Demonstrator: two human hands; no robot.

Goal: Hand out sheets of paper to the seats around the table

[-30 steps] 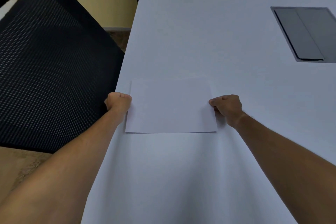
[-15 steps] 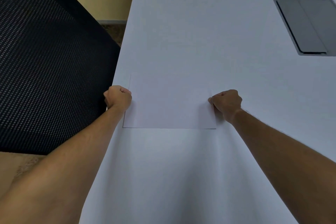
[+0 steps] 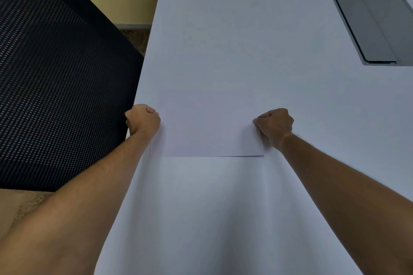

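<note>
Sheet [image 3: 207, 131] pinched at both side edges by curled fingers [image 3: 260, 119]; lower flat onto tabletop [image 3: 223, 40] beside chair [image 3: 55, 85], then release.

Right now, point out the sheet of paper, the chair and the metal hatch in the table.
sheet of paper [image 3: 207, 131], head view, middle of the sheet.
chair [image 3: 58, 87], head view, black mesh back.
metal hatch [image 3: 377, 29], head view, grey lid.

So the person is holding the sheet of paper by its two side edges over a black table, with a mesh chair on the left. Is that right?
Not quite: the head view shows the table is white, not black. The rest holds: left hand and right hand grip the sheet of paper by its side edges, and the black mesh chair stands on the left.
</note>
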